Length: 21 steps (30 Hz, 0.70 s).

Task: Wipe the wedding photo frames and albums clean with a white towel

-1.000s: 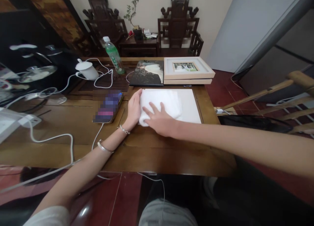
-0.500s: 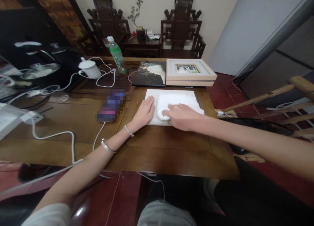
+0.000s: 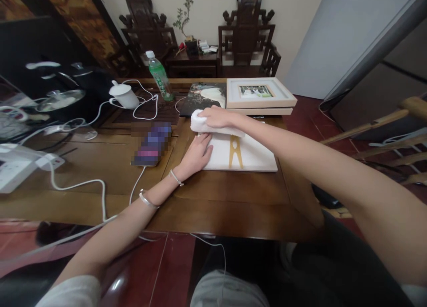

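Observation:
A white board (image 3: 256,155) lies flat on the wooden table, with a yellow A-shaped figure (image 3: 235,153) on its face. My right hand (image 3: 216,117) presses its fingers onto a folded white cloth (image 3: 199,121) over the board's far left part. The cloth hides the board's far left corner. Beside the near left edge, my left hand (image 3: 198,152) lies flat with its fingers extended, their tips at the board's edge and just below the cloth.
Behind the board are a dark picture panel (image 3: 196,100) and stacked light wooden frames (image 3: 283,103). To the left are a phone (image 3: 151,144) with a cable, a green bottle (image 3: 160,75), a white lidded cup (image 3: 123,94) and a power strip (image 3: 16,167).
My right hand has moved the white cloth away from me and to the left, uncovering the yellow figure. My left hand stays at the board's left edge.

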{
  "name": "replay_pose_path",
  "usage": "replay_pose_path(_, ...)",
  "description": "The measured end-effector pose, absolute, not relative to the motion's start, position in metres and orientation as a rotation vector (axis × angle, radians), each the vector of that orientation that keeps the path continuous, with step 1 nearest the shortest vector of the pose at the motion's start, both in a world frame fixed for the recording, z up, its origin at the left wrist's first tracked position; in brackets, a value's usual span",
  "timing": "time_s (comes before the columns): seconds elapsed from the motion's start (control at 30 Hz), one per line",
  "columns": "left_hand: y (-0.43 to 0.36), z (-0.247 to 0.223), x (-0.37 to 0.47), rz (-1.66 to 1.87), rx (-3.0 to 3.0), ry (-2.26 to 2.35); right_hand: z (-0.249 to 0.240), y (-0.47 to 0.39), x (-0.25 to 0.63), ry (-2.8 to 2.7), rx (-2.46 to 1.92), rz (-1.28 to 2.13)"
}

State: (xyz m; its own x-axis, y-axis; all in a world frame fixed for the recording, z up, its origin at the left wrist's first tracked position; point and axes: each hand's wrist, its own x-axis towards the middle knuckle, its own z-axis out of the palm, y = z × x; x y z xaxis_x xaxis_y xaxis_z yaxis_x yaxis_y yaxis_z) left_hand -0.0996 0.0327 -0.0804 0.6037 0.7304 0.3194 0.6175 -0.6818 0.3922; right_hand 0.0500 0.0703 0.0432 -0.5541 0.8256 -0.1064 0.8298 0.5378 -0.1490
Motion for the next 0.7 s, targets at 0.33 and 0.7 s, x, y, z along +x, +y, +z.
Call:
replay_pose_path(0.33,0.032,-0.084,-0.1,0.683,2.562,1.116,0.052,0.051,0.155,2.494,1.861,-0.524)
replay_pose_path(0.7,0.03,-0.081,-0.099,0.645,2.571,1.155,0.013,-0.099,0.163,2.525,1.739,-0.206)
